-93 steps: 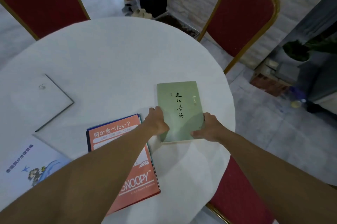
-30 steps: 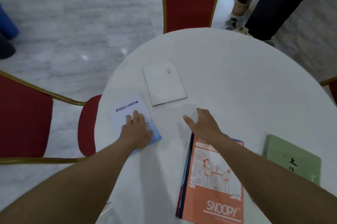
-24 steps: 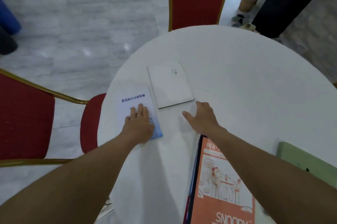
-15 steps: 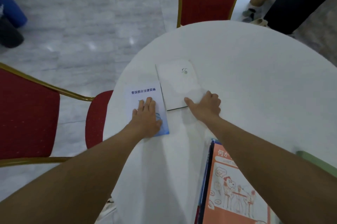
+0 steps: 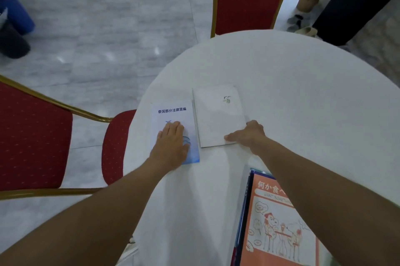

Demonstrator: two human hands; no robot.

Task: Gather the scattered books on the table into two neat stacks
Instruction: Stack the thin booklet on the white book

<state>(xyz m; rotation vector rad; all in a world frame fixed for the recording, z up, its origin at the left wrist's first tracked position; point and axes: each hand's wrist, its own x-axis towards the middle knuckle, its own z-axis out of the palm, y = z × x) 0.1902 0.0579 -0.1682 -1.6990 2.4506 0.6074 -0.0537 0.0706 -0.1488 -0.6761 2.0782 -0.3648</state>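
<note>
While the left hand (image 5: 171,144) lies flat, fingers straight, on a pale blue paperback booklet (image 5: 173,112), the right hand (image 5: 249,134) grips the near corner of a white rectangular book (image 5: 216,118) just beside it, on a round white table (image 5: 303,92).

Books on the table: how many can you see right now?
3. A pale blue book under the left hand, a white book gripped by the right hand, an orange Snoopy book nearest. The dark blue edge beneath it may be a fourth; others may be hidden.
</note>
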